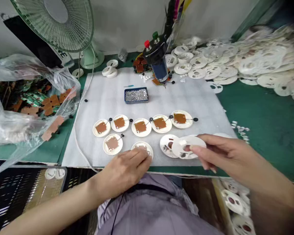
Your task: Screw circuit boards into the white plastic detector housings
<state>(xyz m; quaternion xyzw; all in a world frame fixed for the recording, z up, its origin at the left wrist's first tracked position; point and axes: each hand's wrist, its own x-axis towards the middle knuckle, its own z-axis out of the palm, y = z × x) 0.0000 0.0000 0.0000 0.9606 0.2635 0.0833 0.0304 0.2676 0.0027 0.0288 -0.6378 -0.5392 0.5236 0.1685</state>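
Note:
My left hand (126, 166) rests knuckles-up at the near edge of the white foam mat (186, 98), its fingers curled over a white disc with a brown circuit board (142, 148). My right hand (218, 151) pinches a bare white plastic disc (187, 145) just above another white disc (167, 143) lying on the mat. Several white discs, each carrying a brown board, lie in a row (140, 125) farther back, and one more (112, 143) sits to the left of my left hand.
A blue tray of small silver screws (136, 95) sits mid-mat. Behind it stands a black electric screwdriver (158, 57). A heap of white discs (259, 62) fills the back right. A plastic bag of brown boards (34, 101) lies left; a fan (61, 23) stands behind.

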